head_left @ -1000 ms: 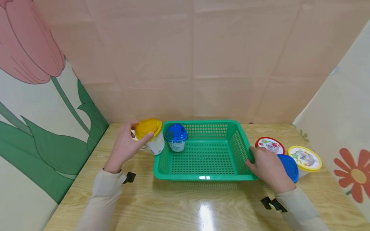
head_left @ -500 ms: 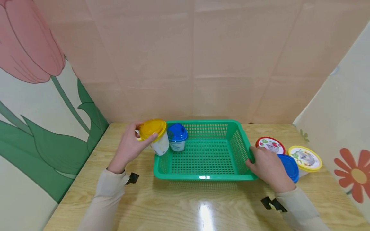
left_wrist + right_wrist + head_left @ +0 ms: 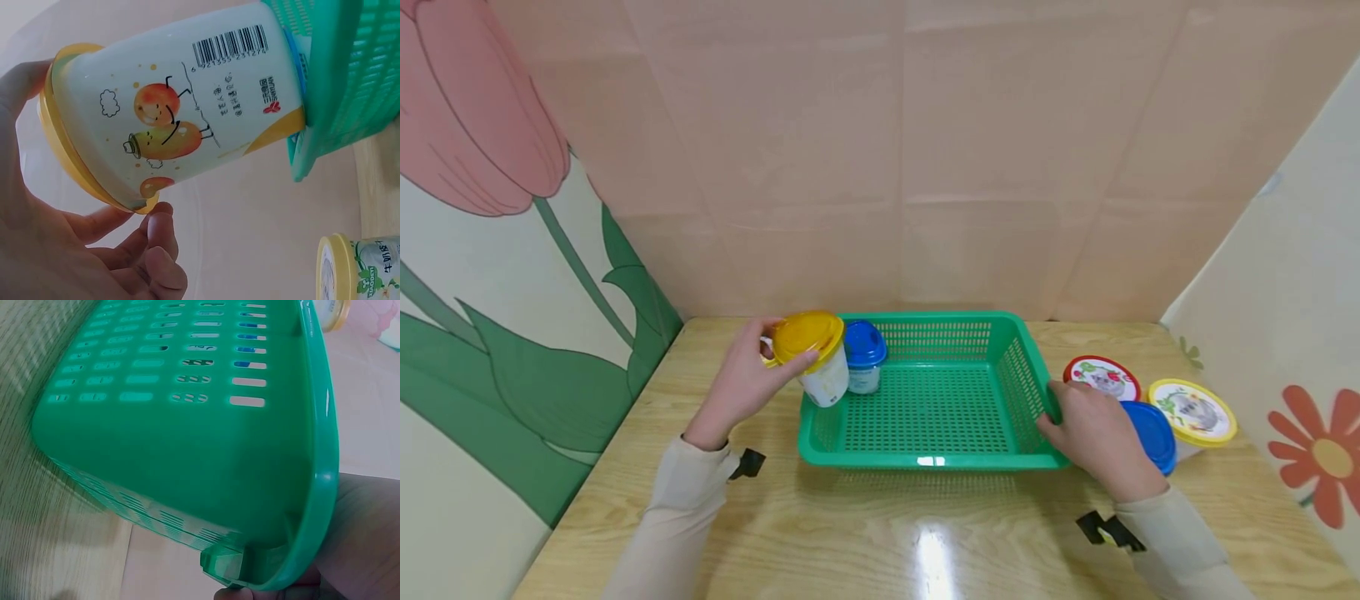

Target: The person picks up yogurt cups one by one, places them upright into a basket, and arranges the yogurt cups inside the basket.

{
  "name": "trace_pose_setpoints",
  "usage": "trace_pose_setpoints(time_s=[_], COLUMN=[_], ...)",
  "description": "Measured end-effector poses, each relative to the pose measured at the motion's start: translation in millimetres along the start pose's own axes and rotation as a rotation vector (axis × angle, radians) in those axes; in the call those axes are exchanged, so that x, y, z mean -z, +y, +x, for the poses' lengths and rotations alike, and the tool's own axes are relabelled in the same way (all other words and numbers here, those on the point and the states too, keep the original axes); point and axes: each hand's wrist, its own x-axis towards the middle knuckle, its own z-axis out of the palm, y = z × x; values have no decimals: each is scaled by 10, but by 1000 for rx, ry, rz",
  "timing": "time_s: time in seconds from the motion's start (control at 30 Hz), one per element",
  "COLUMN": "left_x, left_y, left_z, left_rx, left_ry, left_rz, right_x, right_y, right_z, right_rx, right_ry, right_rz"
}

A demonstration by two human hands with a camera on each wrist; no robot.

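Observation:
My left hand [image 3: 739, 385] holds a white tub [image 3: 826, 382] by its yellow lid [image 3: 69, 144], thumb on the near side and fingers behind. The tub tilts over the left end of the green plastic basket [image 3: 932, 461]; its printed side with fruit figures and a barcode faces the left wrist view. Inside the basket stands a blue-lidded tub [image 3: 865, 354], partly hidden by the held one. My right hand [image 3: 1093, 429] grips the basket's right rim [image 3: 322, 425], its fingers mostly out of sight behind it in the right wrist view.
Right of the basket stand a red-lidded tub [image 3: 1101, 377], a blue-lidded tub [image 3: 1150, 433] and a yellow-lidded tub [image 3: 1192, 411], close together beside my right hand. Another yellow-lidded tub [image 3: 340, 269] shows low in the left wrist view. A wall sheet [image 3: 895, 208] backs the wooden table [image 3: 850, 533].
My left hand has carried the yellow-lidded tub rightward, from the basket's left edge to over its inside. My right hand and the basket have stayed put.

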Motion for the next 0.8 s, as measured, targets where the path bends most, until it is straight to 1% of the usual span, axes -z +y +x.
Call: trace_pose_setpoints(time_s=[0.17, 0.3, 0.57, 0.67, 0.8], left_x=[-16, -43, -95, -99, -87], left_y=[19, 20, -4, -11, -2], left_z=[-5, -8, 4, -4, -25], left_rx=[-8, -19, -44, -28, 8], left_ry=[-21, -26, -54, -66, -87], left_rz=[-26, -24, -30, -16, 9], right_x=[-1, -4, 6, 6, 8], right_y=[-1, -3, -1, -5, -8], right_z=[1, -2, -3, -4, -5], right_rx=[-1, 2, 15, 10, 5], right_ry=[4, 13, 42, 34, 25], right_rz=[0, 0, 2, 3, 3])
